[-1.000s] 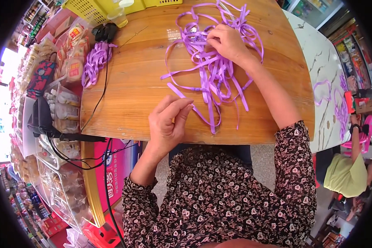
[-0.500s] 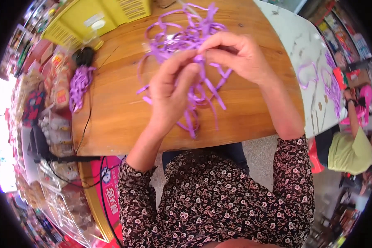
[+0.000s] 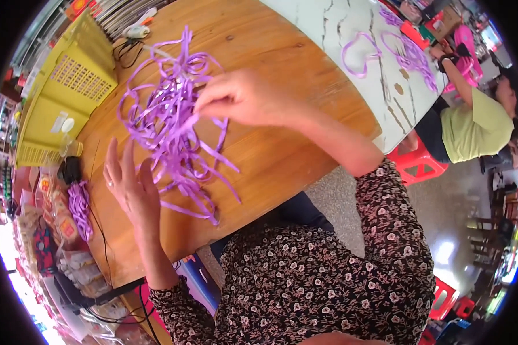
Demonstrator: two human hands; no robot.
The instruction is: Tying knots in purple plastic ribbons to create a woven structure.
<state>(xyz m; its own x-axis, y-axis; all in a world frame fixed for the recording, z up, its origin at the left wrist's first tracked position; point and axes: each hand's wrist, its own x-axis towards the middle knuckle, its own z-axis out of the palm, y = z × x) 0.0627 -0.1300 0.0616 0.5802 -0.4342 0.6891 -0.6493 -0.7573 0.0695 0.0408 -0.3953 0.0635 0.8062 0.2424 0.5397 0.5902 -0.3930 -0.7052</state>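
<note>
A tangled heap of flat purple ribbons (image 3: 175, 109) lies on the wooden table (image 3: 270, 57), with loose ends trailing toward the near edge. My right hand (image 3: 242, 98) is over the heap's right side, thumb and fingers pinched together. A paler purple ribbon end (image 3: 189, 122) shows at those fingertips, slightly blurred. To the heap's lower left, my left hand (image 3: 131, 187) is held with its fingers spread and nothing in them.
A yellow plastic crate (image 3: 69, 95) stands at the far left. Below it, a purple ribbon bundle (image 3: 79, 210) hangs beside packaged goods. On the right, a white marbled table (image 3: 351, 75) bears more purple ribbons (image 3: 411, 54); a person in a yellow-green shirt (image 3: 477, 126) sits there.
My hands, together over the ribbons before, have come apart. The left has opened and moved left and nearer; the right stays pinched. The whole view has turned, bringing more of the right side in.
</note>
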